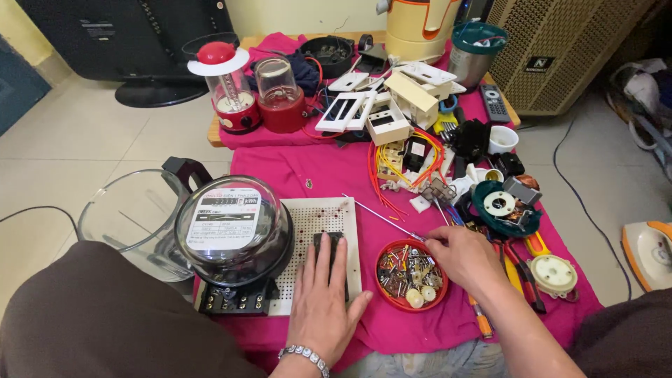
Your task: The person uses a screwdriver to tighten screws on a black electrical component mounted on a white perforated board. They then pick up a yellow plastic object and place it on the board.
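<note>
Head view: left hand [323,302] lies flat, fingers spread, pressing a black block [329,252] on the white perforated board [329,217], just beside the glass-domed meter [234,227]. Right hand [465,255] pinches a thin screwdriver [381,218] over the red dish [411,275] of screws (pink cloth [329,171] covers the tabletop).

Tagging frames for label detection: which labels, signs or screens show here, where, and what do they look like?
Meter label: white rectangular faceplate under the clear dome, front left, beside the left hand.
TV: dark screen, top left, with a small pale sticker.
Badge: small dark plate on the beige grille, top right.
Remote: grey, buttoned, on the cloth's far right edge.
Right hand rests at the red dish; no label there.
</note>
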